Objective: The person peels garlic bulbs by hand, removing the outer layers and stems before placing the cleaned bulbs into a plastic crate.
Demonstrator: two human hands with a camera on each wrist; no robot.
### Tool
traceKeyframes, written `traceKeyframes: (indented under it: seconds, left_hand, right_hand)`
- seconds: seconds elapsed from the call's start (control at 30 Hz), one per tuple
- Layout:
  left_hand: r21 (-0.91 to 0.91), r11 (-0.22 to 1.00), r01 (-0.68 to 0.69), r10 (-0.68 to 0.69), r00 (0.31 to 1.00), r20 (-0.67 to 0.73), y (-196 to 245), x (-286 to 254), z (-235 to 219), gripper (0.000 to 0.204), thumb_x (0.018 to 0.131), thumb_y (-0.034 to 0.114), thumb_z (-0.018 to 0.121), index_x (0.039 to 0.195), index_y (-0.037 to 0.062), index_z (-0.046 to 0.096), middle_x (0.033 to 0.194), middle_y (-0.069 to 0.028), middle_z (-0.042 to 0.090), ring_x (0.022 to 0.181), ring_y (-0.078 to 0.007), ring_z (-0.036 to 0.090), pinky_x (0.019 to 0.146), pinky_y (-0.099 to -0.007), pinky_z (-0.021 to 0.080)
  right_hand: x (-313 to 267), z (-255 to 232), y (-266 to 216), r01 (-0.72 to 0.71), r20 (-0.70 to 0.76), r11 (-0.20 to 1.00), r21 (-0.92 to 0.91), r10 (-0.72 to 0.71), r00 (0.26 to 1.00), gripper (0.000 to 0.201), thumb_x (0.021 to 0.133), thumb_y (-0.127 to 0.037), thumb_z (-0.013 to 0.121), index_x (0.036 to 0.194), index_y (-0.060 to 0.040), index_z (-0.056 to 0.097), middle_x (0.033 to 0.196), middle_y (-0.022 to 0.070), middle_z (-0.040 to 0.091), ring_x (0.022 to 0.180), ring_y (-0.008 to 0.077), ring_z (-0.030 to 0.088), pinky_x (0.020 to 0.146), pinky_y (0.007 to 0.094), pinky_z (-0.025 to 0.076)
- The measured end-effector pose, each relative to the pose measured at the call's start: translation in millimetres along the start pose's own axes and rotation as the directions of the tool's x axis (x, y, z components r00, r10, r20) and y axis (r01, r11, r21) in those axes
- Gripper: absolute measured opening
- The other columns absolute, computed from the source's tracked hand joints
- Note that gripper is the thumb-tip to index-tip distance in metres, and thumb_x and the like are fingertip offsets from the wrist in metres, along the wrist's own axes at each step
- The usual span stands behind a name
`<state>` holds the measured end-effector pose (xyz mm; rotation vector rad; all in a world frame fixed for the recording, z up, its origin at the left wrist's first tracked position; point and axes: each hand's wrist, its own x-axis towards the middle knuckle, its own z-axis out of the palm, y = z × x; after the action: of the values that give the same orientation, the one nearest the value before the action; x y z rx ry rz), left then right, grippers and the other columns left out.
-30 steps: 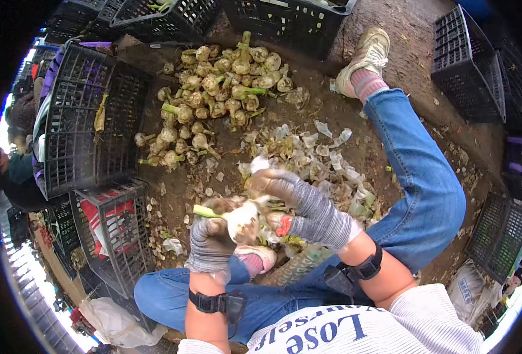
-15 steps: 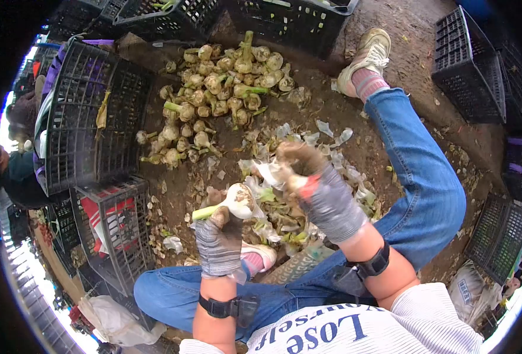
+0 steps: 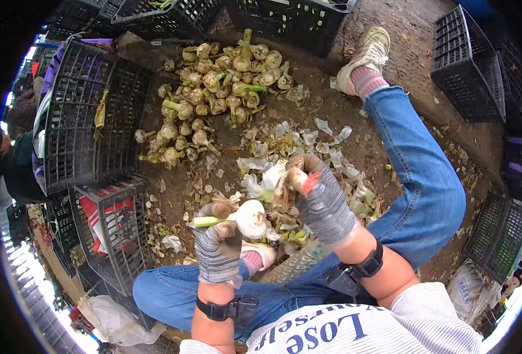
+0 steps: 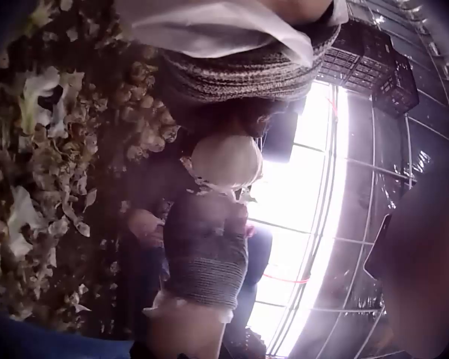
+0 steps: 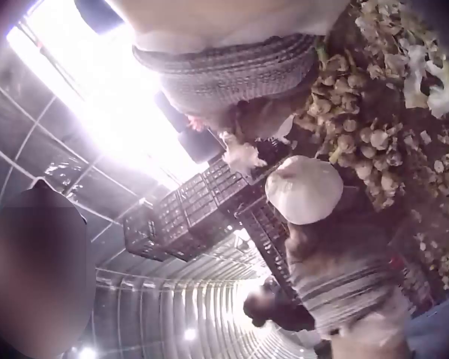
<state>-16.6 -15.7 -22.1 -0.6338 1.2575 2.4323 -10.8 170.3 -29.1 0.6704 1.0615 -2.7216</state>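
In the head view my left hand (image 3: 218,245), in a grey knit glove with brown-stained fingers, grips a white garlic bulb (image 3: 251,219) by its green stem (image 3: 209,221). The bulb's round white side faces my right hand (image 3: 320,197), a short distance away. That hand, gloved alike with a red band on its thumb, has its fingers curled in. A ruffled pale scrap of garlic skin (image 5: 243,155) shows at its fingertips in the right wrist view. Below the right hand lie loose white peelings (image 3: 267,180). Smooth bulb surface (image 4: 226,161) shows between both hands in the left wrist view.
A heap of unpeeled garlic (image 3: 214,88) lies on the dirt floor ahead. Peelings (image 3: 349,177) spread between the legs. Black plastic crates stand left (image 3: 90,118), ahead (image 3: 287,26) and right (image 3: 467,65). A grey crate (image 3: 110,230) with red-and-white material is near the left knee.
The right hand has pulled back from the bulb, away to the right. The bulb, brown-skinned a second ago, now shows white. The left hand has shifted slightly right with it.
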Motion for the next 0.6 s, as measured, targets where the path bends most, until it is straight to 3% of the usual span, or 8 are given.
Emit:
traceKeyframes:
  seconds: [0.1,0.13,0.17,0.23,0.33,0.43,0.6]
  left_hand:
    - [-0.051,0.995,-0.088,0.090,0.995,0.032,-0.7,2.1,3.3,0.034,0.054,0.002,0.063,0.086,0.0057,0.052,0.092,-0.0092,0.057,0.087,-0.0234,0.057,0.081,-0.0371,0.048]
    - [-0.046,0.995,-0.090,0.092,0.995,0.042,3.7,1.1,11.2,0.036,0.054,0.002,0.064,0.088,0.0056,0.053,0.091,-0.0075,0.056,0.086,-0.0226,0.057,0.081,-0.0361,0.048]
    - [-0.045,0.995,-0.090,0.092,0.995,0.039,4.2,1.0,9.6,0.036,0.054,0.002,0.064,0.088,0.0056,0.053,0.091,-0.0075,0.056,0.086,-0.0226,0.057,0.081,-0.0361,0.048]
    - [0.040,0.994,-0.102,0.102,0.995,0.016,4.9,0.4,5.8,0.037,0.054,0.003,0.065,0.090,0.0059,0.053,0.092,-0.0067,0.055,0.089,-0.0223,0.056,0.083,-0.0366,0.047]
    - [0.159,0.968,-0.193,0.198,0.980,-0.014,4.5,-4.1,14.9,0.039,0.055,0.004,0.066,0.091,0.0058,0.054,0.092,-0.0059,0.055,0.087,-0.0213,0.055,0.083,-0.0357,0.046]
    - [0.234,0.957,-0.173,0.174,0.985,0.017,3.3,-4.7,12.7,0.037,0.056,0.005,0.066,0.092,0.0057,0.054,0.091,-0.0057,0.055,0.084,-0.0209,0.056,0.081,-0.0348,0.047]
    - [0.176,0.977,-0.123,0.126,0.992,-0.007,4.7,-4.4,13.4,0.036,0.057,0.006,0.066,0.091,0.0048,0.053,0.089,-0.0062,0.055,0.084,-0.0208,0.055,0.082,-0.0340,0.046]
  right_hand:
    - [-2.6,0.9,5.0,-0.081,0.077,0.990,-0.117,0.090,0.993,0.025,0.084,-0.020,0.054,0.102,-0.0045,0.048,0.091,0.0042,0.055,0.079,0.0111,0.055,0.066,0.0238,0.047]
    - [-6.3,8.5,-12.9,-0.271,0.090,0.920,-0.282,0.307,0.947,0.028,0.081,-0.018,0.057,0.103,-0.0036,0.048,0.097,0.0052,0.055,0.086,0.0124,0.054,0.075,0.0270,0.046]
    - [-6.3,4.7,-2.8,-0.274,0.091,0.920,-0.282,0.310,0.946,0.028,0.081,-0.018,0.057,0.103,-0.0036,0.048,0.097,0.0052,0.055,0.086,0.0124,0.054,0.075,0.0270,0.046]
    - [-5.9,2.4,17.9,0.092,0.219,0.959,-0.270,-0.032,0.975,0.030,0.082,-0.022,0.059,0.103,-0.0029,0.051,0.090,0.0018,0.056,0.081,0.0077,0.052,0.070,0.0224,0.045]
    - [-5.7,-0.2,16.6,-0.009,0.182,0.976,-0.216,0.049,0.982,0.029,0.080,-0.018,0.060,0.102,-0.0016,0.051,0.089,0.0010,0.056,0.079,0.0070,0.051,0.067,0.0219,0.045]
    - [-4.5,-0.8,10.9,-0.082,0.179,0.968,-0.236,0.126,0.976,0.026,0.080,-0.019,0.061,0.098,-0.0020,0.052,0.087,0.0013,0.056,0.078,0.0067,0.051,0.066,0.0219,0.045]
    - [-2.2,-2.4,8.2,-0.206,0.152,0.903,-0.377,0.280,0.948,0.027,0.079,-0.026,0.062,0.090,-0.0029,0.053,0.080,0.0016,0.056,0.074,0.0064,0.050,0.062,0.0215,0.044]
